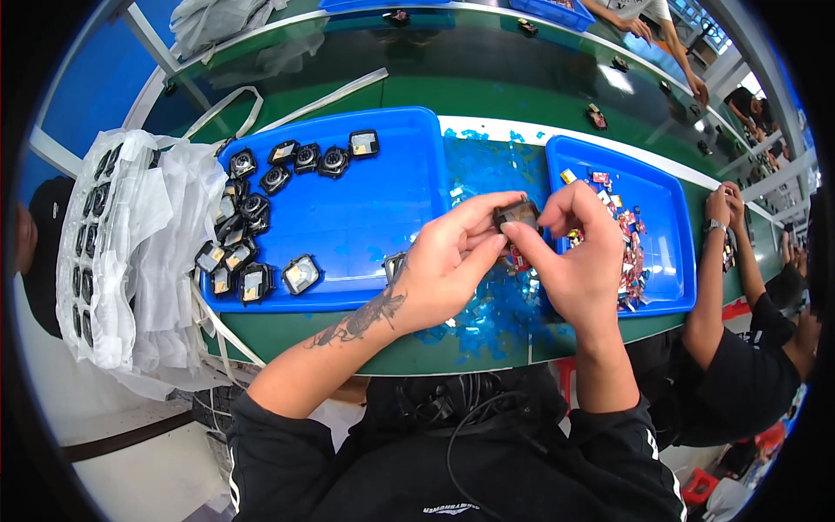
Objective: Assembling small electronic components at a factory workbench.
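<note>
Between the two blue trays, a small black smartwatch case [519, 214] is held up in my fingers. My left hand [448, 257] grips its left side with thumb and fingers. My right hand [584, 261] pinches its right side, the thumb lying near the case's lower edge. A small red part [518, 259] shows just under the case; whether it is joined to it I cannot tell. Several similar watch cases [306, 157] lie in the left blue tray [365, 226], mostly along its left side. Small red, yellow and silver parts [633, 252] fill much of the right blue tray [677, 248].
Blue film scraps [487, 326] litter the green bench between the trays. At the far left stands a stack of plastic blister trays [130, 252] with white sheets. A dark green conveyor belt [470, 56] carries a few parts beyond. A co-worker's arms [722, 252] are at right.
</note>
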Available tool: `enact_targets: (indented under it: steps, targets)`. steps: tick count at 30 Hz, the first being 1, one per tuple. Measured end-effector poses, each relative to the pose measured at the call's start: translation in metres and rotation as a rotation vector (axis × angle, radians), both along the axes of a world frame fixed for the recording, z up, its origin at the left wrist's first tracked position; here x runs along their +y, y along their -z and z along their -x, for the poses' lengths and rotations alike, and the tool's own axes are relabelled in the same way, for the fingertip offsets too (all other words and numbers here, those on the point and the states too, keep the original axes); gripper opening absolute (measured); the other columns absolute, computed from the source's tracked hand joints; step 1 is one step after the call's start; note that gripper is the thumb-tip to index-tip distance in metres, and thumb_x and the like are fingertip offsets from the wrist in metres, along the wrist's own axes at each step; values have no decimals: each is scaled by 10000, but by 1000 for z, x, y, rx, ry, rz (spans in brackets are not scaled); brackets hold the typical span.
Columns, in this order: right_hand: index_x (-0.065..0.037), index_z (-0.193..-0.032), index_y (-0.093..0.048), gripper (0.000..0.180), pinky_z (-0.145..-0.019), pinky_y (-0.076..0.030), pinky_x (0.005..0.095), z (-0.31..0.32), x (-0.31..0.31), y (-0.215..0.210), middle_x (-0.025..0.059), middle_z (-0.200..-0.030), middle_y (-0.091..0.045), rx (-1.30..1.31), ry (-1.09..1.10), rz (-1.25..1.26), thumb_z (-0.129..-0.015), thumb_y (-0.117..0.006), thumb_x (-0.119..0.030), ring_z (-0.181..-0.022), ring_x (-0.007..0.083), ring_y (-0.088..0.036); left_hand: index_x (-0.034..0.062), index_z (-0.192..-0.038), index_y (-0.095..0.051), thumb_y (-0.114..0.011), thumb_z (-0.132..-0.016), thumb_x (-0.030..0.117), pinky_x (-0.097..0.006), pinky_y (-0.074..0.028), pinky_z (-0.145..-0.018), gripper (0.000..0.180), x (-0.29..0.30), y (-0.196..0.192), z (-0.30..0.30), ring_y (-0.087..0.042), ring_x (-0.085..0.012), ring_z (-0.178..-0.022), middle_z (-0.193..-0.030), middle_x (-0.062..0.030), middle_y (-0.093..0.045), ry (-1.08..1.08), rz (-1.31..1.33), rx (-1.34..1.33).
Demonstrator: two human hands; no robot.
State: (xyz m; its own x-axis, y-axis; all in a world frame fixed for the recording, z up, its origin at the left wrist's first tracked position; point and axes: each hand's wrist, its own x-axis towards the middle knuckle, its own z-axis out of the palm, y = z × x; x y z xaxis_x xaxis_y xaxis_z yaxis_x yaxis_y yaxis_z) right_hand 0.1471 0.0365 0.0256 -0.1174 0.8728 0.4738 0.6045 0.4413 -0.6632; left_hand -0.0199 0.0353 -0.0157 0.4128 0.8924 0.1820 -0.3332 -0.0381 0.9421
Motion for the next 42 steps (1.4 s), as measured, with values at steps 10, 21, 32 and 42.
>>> enact_targets:
  steps: [10, 21, 32, 42]
  targets:
    - [45, -979, -632, 141, -735, -539, 217, -18, -23, 16, 59, -911, -651, 549, -112, 407, -849, -690, 45, -835, 96, -634, -25, -1239, -605, -457, -955, -53, -284, -456, -971, 321, 1, -2, 5, -572, -172, -1129, -1209, -126, -579, -157, -159, 192]
    - [31, -984, -609, 119, -744, -521, 212, -19, -20, 17, 59, -953, -650, 634, -238, 517, -876, -661, 29, -861, 82, -618, 32, -1135, -676, -504, -910, -35, -265, -445, -677, 291, 2, 3, 4, -562, -153, -767, -902, -101, -569, -232, -328, 219]
    - [39, -1052, -629, 170, -722, -517, 199, -30, -18, 15, 52, -906, -676, 746, -293, 657, -887, -657, 9, -806, 73, -636, 35, -1093, -689, -655, -793, -59, -324, -550, -689, 316, -2, -7, 5, -680, -279, -858, -1099, -163, -621, -313, -659, 484]
    - [-5, -978, -540, 60, -724, -407, 201, -24, -21, 15, -2, -903, -547, 678, -329, 530, -939, -585, -12, -818, 45, -498, -4, -1000, -719, -709, -812, -30, -277, -551, -714, 191, -6, -16, 8, -677, -179, -846, -949, -121, -652, -151, -289, 559]
